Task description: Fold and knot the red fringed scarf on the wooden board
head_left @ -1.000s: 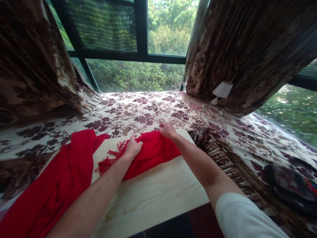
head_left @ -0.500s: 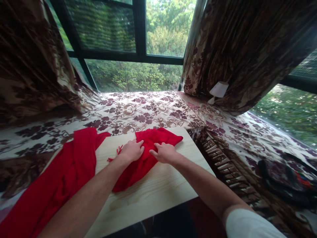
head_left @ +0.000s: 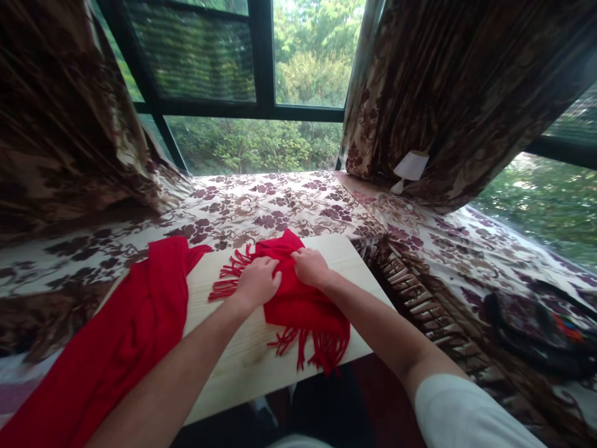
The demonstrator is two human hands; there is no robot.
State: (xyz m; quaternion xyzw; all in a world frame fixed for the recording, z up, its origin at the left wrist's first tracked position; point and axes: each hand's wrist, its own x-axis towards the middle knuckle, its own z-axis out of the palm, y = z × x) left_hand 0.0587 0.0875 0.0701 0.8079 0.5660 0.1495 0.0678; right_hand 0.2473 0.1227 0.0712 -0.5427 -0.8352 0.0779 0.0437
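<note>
A red fringed scarf (head_left: 305, 308) lies bunched on the pale wooden tabletop (head_left: 233, 367). One fringe spreads to the left and another hangs at the front right edge. My left hand (head_left: 259, 281) is on the scarf's left side, with its fingers bent over the cloth. At the scarf's upper right, my right hand (head_left: 311, 267) has its fingers curled around a fold. More red cloth (head_left: 161, 292) is draped over the left of the tabletop and runs down toward me. Whether it joins the scarf, I cannot tell.
Behind the table stretches a wide surface covered in floral fabric (head_left: 275, 199), below the windows. A small white lamp (head_left: 411, 167) stands at its right by the curtain (head_left: 420, 93). A black bag-like object (head_left: 536, 342) lies at the far right.
The scarf's near part has swung from front left to front right, bringing the fringes into view. My right hand has moved slightly up and curled on the cloth; my left has shifted slightly right.
</note>
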